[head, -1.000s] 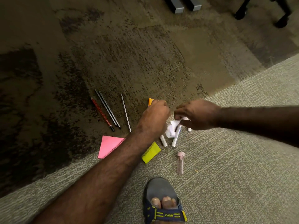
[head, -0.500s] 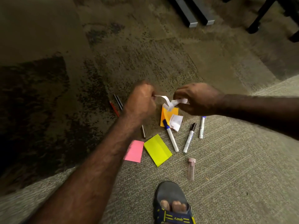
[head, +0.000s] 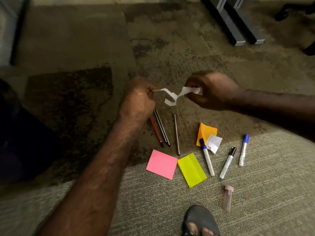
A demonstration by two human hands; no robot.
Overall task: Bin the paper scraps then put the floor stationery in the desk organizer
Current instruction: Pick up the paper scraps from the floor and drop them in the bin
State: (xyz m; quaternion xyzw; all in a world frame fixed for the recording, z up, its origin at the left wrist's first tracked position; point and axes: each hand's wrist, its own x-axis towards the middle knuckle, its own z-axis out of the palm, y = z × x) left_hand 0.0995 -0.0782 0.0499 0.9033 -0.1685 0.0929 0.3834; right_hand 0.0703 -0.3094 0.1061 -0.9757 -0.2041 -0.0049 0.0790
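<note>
No legible text anywhere. Markers [head: 227, 163] have dark print along the barrels, too small & blurred to read. Sandal [head: 201, 220], near edge, shows yellow marks on the strap, cut off by the frame, unreadable. Sticky notes [head: 162, 164] & paper strip [head: 170, 97]: no writing visible.
</note>
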